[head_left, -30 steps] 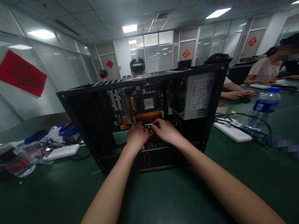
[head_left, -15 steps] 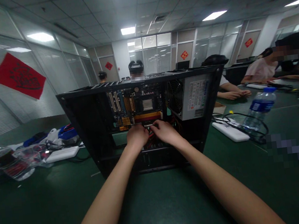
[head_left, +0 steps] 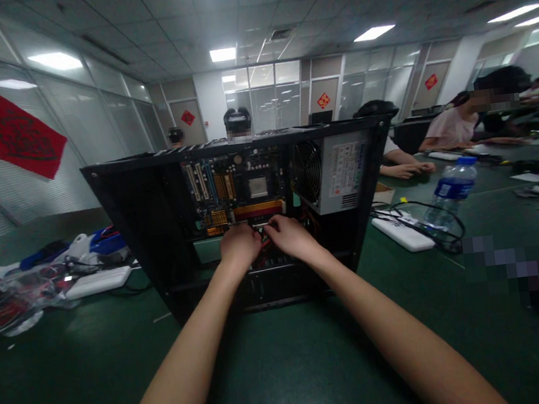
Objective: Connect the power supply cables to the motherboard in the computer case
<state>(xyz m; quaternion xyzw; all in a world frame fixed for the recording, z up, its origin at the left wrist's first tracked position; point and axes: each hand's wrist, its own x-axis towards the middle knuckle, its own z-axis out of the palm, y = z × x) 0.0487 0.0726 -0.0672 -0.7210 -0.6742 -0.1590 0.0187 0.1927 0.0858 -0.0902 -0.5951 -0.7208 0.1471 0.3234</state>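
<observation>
An open black computer case (head_left: 133, 243) stands on the green table. Inside it are a motherboard (head_left: 228, 184), with a square silver chip near its middle, and a grey power supply (head_left: 347, 174) at the upper right. Both hands reach in below the red and yellow memory slots (head_left: 261, 210). My left hand (head_left: 240, 247) is closed, its fingertips around something small. Close to its right, my right hand (head_left: 289, 235) pinches at a small light piece between the hands. What the fingers hold is too small to make out. Red cables show just beneath them.
Left of the case lie a white box (head_left: 98, 282), plastic bags and a bottle (head_left: 3, 303). On the right are another white box (head_left: 402, 232), black cables and a blue-capped bottle (head_left: 455, 187). Other people sit beyond, one with forearms on the table.
The whole view has shifted, so the case and both hands appear slightly further left. My hands keep nearly the same place and closed pose inside the case.
</observation>
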